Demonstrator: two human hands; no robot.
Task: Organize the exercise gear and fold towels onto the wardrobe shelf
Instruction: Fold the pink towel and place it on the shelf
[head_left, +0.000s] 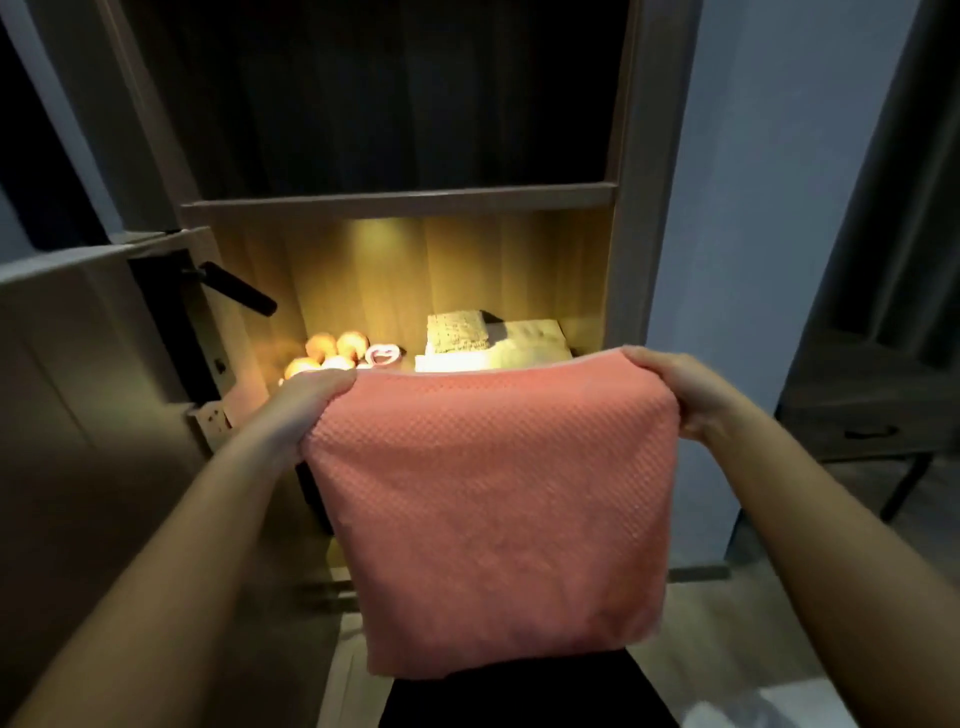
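Note:
A salmon-pink waffle towel (493, 509) hangs doubled in front of the lit wardrobe shelf (332, 270). My left hand (311, 400) grips its upper left corner and my right hand (670, 384) grips its upper right corner, both held out at shelf height. Behind the towel's top edge, pale folded towels (493, 338) lie stacked on the right of the shelf. Orange dumbbells (332, 353) and a pink-and-white ring-shaped piece (382, 356) sit on the shelf's left. The towel hides the shelf's front edge.
An open door with a black lever handle (234, 288) stands close on the left. The dark upper wardrobe compartment (384, 93) is above the shelf. A small table with a drawer (872, 415) stands at the right, by a bluish wall.

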